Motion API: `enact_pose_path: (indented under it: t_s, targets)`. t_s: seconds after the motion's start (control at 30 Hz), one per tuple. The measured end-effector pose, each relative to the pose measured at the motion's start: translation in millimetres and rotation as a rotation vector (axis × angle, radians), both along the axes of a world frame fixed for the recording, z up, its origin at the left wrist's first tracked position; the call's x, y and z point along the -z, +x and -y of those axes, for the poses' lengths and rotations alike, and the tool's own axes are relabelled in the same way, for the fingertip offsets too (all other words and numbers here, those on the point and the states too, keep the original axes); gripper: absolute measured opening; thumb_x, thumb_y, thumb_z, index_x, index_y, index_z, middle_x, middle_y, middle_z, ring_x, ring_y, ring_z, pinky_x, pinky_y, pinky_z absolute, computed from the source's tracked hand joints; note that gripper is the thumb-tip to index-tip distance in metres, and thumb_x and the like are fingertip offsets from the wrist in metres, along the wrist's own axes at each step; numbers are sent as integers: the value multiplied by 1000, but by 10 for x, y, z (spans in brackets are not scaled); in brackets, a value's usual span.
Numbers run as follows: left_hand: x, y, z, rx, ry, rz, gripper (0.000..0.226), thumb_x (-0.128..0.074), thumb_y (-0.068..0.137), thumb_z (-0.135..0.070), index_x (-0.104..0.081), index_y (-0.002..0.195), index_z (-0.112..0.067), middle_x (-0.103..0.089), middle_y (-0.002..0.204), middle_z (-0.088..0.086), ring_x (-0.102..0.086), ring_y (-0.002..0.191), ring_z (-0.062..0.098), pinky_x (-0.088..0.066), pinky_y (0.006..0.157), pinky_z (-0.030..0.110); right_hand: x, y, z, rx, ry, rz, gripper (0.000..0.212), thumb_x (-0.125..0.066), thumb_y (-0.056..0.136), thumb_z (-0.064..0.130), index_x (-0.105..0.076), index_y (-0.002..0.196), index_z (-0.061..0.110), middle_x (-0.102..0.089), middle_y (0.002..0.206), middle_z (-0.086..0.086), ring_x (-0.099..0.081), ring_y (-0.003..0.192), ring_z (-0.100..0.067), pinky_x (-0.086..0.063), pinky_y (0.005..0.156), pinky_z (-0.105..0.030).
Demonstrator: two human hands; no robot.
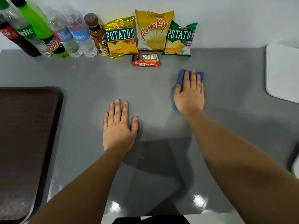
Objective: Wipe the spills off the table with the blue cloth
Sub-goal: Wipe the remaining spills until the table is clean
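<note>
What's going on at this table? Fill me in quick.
A person is wiping the grey table. The right hand presses flat on the blue cloth, just in front of the snack packets. The left hand rests flat and empty on the table. No obvious spill shows.

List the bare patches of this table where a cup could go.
Free: grey table between brown tray and left hand; also between right hand on blue cloth and white board. Crowded: back wall, bottles and snack bags.
</note>
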State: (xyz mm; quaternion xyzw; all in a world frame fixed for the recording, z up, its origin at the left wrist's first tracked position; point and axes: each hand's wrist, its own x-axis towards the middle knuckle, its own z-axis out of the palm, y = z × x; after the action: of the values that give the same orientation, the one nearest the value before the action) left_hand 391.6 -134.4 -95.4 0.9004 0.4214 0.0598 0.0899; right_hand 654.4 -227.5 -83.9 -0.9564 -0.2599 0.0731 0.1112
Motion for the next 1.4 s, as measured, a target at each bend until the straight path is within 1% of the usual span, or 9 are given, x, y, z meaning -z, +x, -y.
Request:
enact_pose_path:
  t_s: [0.17, 0.3, 0.5, 0.73, 0.87, 0.97, 1.07, 1.17, 1.4]
  targets:
    - [-17, 7, 4, -1, -7, -4, 70, -27, 105, -56, -17, 166, -24, -11, 174, 4, -4, 161, 22, -9, 130, 45, 1, -482, 238, 63, -3, 14, 66, -27, 106, 42, -10, 164, 16, -5, 173, -7, -3, 159, -28, -3, 128, -42]
    - [-31, 9, 9, -5, -17, -7, 70, -27, 104, -57, -18, 166, -24, -10, 174, 4, -4, 161, 22, -8, 130, 45, -1, -925, 187, -20, 0, 49, 66, -31, 106, 39, -14, 164, 14, -9, 172, -9, -7, 159, -29, -5, 128, -43]
    - [-28, 7, 5, -5, -4, -12, 70, -25, 104, -57, -18, 166, -25, -10, 174, 3, -4, 161, 22, -7, 130, 44, -48, -444, 10, -201, -26, 10, 67, -23, 104, 45, -8, 164, 19, -2, 173, -4, 0, 160, -24, -2, 129, -41]
    - [26, 10, -3, -10, 25, 4, 69, -27, 105, -58, -20, 165, -25, -13, 174, 3, -7, 160, 22, -10, 129, 44, -32, 179, 254, 15, 12, 12, 66, -28, 105, 44, -11, 164, 19, -4, 173, -4, -2, 159, -25, -2, 129, -41]
    - [25, 8, -5, -9, 15, -1, 70, -26, 104, -58, -20, 165, -25, -12, 174, 3, -6, 160, 22, -10, 129, 45, -19, -63, 569, 145, 9, 1, 67, -28, 105, 43, -10, 164, 19, -4, 173, -5, -1, 159, -25, -3, 129, -42]
    - [19, 16, -2, -7, 14, -11, 70, -25, 105, -58, -19, 165, -24, -11, 174, 4, -5, 161, 23, -9, 129, 45, -7, -512, 690, 158, 21, 63, 65, -36, 105, 38, -19, 163, 12, -14, 171, -12, -11, 158, -30, -11, 128, -45]
    - [13, 13, 0, -7, 24, -13, 70, -28, 105, -56, -21, 165, -22, -13, 173, 5, -8, 160, 24, -10, 129, 45, 2, -977, 578, 104, 25, 107, 64, -39, 104, 37, -27, 161, 10, -22, 169, -14, -20, 157, -33, -18, 126, -45]
    - [4, 15, 3, -2, 36, -10, 70, -29, 104, -55, -23, 165, -21, -16, 173, 7, -11, 160, 26, -12, 129, 46, -11, -1081, 338, -24, 40, 90, 66, -38, 102, 39, -26, 161, 13, -20, 170, -10, -18, 157, -31, -15, 127, -44]
    - [-15, 13, 5, -5, 25, -21, 69, -29, 105, -55, -20, 165, -23, -12, 174, 4, -7, 160, 24, -9, 130, 45, -66, -240, -187, -182, -25, -4, 67, -25, 105, 45, -8, 164, 19, -1, 173, -4, 2, 159, -25, -1, 129, -41]
